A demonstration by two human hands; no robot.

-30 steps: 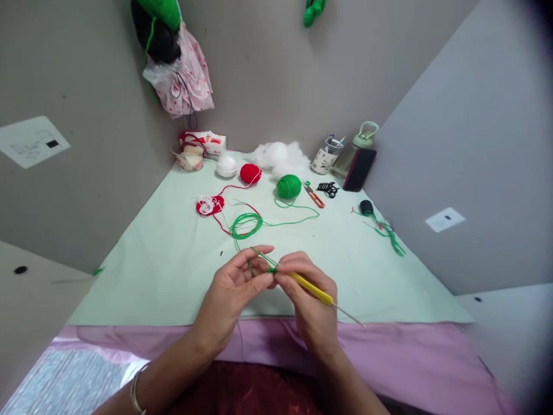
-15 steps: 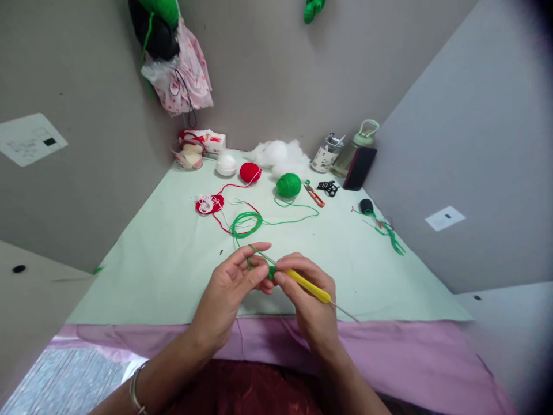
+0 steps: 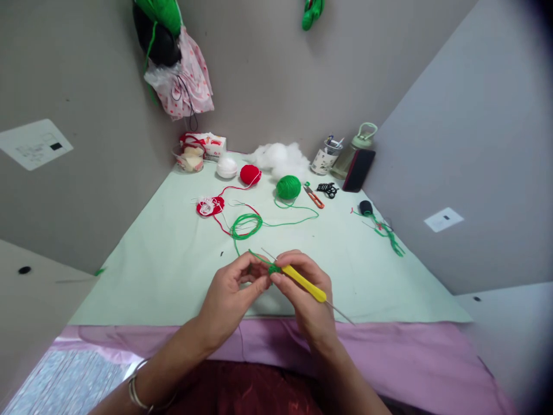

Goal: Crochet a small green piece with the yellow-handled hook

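Note:
My right hand [image 3: 311, 297] is closed around the yellow handle of a crochet hook [image 3: 306, 283], whose thin metal tip points up and left. Between both hands sits a small green crochet piece [image 3: 273, 269], touched by the fingertips of each. My left hand [image 3: 235, 291] pinches its left side, with green yarn running over the forefinger. That yarn leads back to a loose green coil [image 3: 246, 226] on the table and on to a green yarn ball [image 3: 288, 188]. How the hook sits in the stitches is too small to make out.
Farther back lie a red yarn ball [image 3: 250, 174], a white ball [image 3: 227, 168], white stuffing [image 3: 279, 158], orange snips [image 3: 314, 197] and a black claw clip [image 3: 327, 189]. A red-and-white yarn bundle [image 3: 210, 206] lies left. A phone [image 3: 359, 170] leans against a bottle [image 3: 344, 164].
My left forefinger has bent down from its raised position toward the green piece. The hook's metal tip now shows above the fingers. The hands stay close together.

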